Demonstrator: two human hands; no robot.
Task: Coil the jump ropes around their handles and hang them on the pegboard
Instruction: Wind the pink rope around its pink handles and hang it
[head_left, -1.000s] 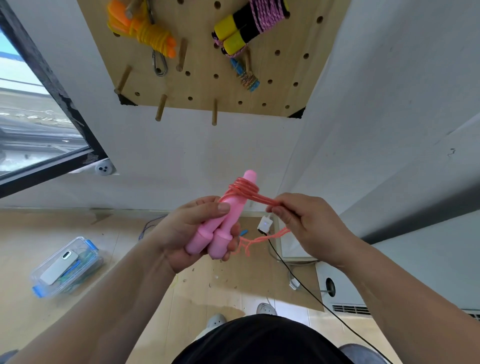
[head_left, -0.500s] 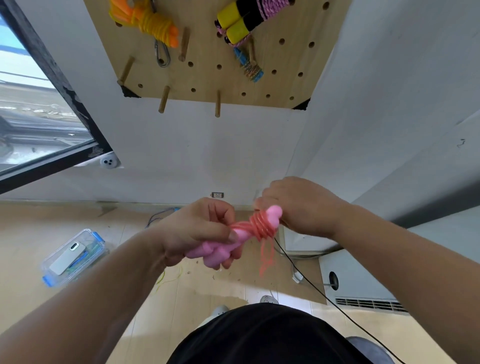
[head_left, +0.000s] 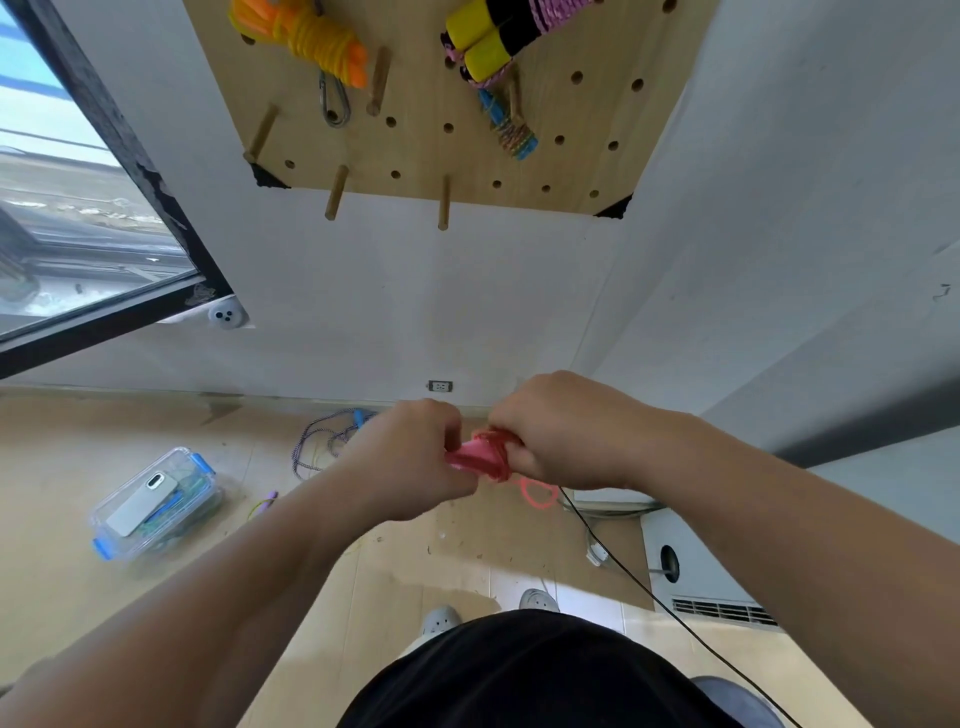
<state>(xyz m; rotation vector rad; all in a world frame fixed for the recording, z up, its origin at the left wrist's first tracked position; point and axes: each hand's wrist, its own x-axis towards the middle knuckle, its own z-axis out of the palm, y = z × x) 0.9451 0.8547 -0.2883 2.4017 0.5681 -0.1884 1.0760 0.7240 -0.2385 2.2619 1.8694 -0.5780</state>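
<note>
My left hand grips the pink handles of a jump rope, now mostly hidden between both hands. My right hand is curled over the top of the handles, where the pink rope is wound. A loose loop of that rope hangs below my right hand. On the wooden pegboard above hang an orange-handled rope with yellow cord and a yellow-and-black-handled rope with pink cord.
Bare pegs stick out along the pegboard's lower edge. On the floor lie a blue-and-purple rope, a clear box with blue clips and a black cable. A window frame is at left.
Both hands have closed together over the handles. My right hand moved from pulling the rope out to the right to covering the wound top end. The view tilted so the pegboard sits lower.
</note>
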